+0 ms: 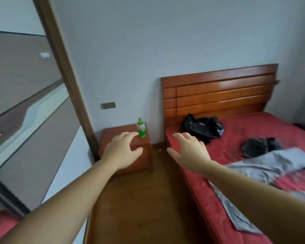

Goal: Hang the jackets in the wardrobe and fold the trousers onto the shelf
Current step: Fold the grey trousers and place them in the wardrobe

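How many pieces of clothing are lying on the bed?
3: a black one by the headboard, a dark grey one further right, and a light grey one nearest the camera. More may lie beyond the frame's right edge.

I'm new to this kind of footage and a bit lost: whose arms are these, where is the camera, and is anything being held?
There is no machine here. A person wears one wide-angle camera on the head, so you look forward and down along their own bare arms. The left hand and right hand reach forward with relaxed fingers and hold nothing. On the red bed lie a black garment, a dark grey garment and a light grey garment. A green bottle stands on the nightstand. The sliding door at the left is probably the wardrobe's.
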A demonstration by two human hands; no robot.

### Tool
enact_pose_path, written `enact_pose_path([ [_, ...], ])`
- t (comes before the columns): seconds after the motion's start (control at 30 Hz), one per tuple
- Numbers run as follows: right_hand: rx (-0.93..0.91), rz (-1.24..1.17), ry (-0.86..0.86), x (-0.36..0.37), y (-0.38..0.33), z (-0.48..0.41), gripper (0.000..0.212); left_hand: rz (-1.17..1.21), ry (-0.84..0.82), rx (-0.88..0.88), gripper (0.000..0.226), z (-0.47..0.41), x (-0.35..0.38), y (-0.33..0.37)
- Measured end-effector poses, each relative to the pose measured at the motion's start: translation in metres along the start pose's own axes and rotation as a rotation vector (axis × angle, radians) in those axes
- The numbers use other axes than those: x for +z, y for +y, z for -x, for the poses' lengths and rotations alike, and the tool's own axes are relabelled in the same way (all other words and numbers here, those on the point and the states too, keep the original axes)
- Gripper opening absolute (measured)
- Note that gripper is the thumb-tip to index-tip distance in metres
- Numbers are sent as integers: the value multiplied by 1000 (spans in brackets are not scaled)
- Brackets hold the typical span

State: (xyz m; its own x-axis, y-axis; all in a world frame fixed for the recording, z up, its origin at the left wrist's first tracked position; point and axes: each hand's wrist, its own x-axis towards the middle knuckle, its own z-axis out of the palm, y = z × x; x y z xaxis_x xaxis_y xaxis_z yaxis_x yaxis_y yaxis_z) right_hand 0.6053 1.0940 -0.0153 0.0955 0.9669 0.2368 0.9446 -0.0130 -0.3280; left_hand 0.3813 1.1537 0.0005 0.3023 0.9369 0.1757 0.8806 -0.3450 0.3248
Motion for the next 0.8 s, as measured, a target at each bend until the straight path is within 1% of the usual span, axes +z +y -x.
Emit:
enact_pose_path([
  [0.17,371,-3,27,-9,72,94,64,141,-171,212,52,4,68,71],
  [0.37,686,-19,69,-32,138,213,61,209,-337,466,53,39,128,181],
  [0.53,899,-22,125,-46,185,310,60,205,-464,652,55,91,171,277],
  [0.6,954,-26,148,-49,203,348,60,208,-512,707,55,118,191,311],
  [0.8,1113,-79,175,-59,261,466,59,185,-609,789,55,204,251,391],
])
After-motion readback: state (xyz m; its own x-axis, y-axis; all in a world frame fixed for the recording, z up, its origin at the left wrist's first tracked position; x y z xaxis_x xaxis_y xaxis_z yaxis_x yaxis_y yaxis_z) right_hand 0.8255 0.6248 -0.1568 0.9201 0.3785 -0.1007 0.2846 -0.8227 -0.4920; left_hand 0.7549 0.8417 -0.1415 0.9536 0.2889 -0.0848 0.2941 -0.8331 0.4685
